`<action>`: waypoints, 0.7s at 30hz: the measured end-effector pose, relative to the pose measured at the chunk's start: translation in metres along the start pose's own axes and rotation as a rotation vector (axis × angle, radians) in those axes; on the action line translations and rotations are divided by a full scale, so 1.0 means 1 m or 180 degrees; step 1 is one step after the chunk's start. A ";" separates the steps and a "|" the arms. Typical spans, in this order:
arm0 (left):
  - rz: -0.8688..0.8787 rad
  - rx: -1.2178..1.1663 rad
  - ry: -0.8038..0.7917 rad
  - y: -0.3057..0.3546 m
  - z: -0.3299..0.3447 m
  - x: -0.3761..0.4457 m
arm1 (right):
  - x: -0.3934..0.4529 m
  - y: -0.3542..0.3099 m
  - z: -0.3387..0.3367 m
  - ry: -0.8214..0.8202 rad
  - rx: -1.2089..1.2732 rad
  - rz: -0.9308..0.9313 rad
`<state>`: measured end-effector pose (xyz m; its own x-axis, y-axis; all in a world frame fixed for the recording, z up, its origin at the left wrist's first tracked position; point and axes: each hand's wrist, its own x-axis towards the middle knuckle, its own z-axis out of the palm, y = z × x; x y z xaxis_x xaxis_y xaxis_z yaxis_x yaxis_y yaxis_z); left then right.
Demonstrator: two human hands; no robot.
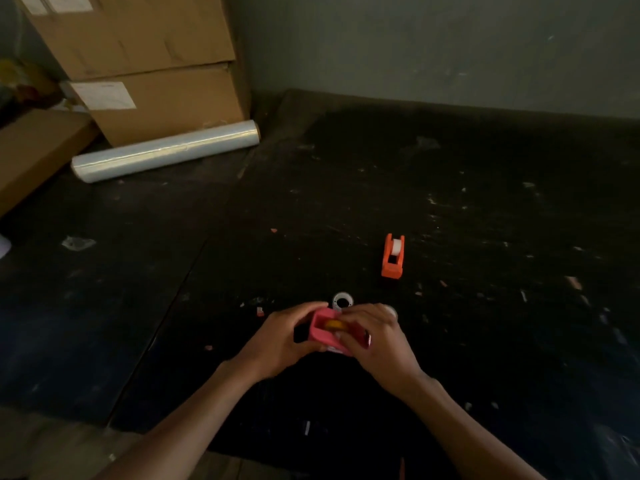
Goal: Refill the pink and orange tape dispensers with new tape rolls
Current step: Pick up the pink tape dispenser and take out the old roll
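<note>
From the head view, both hands meet low in the middle of the dark, scuffed tabletop (450, 188), closed around the small pink plastic tape dispenser (323, 332). The left hand (277, 341) clamps its near-left end, fingers curled over the top edge, while the right hand (374, 337) covers its right half, fingertips pressed on the yellowish tape roll (334, 324) sitting in the open well. The dispenser's long axis runs left to right between the palms, so I judge that seating the roll means pushing straight down from the right hand. Just beyond the knuckles lies a white tape roll (343, 301) flat on the tabletop. The orange plastic tape dispenser (392, 258) stands well apart, farther out and to the right, nearer the right hand, a white roll showing in it.
</note>
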<state>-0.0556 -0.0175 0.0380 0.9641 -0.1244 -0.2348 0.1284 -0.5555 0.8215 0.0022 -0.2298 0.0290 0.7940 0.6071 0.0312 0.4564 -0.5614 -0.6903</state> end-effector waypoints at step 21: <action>-0.0574 0.0432 0.0465 -0.043 -0.016 -0.009 | -0.006 -0.010 0.005 0.0315 0.2653 0.1717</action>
<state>-0.0660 0.0205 0.0130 0.9530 0.1012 -0.2854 0.2783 -0.6642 0.6938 -0.0095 -0.2251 0.0319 0.8592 0.3163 -0.4021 -0.3728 -0.1512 -0.9155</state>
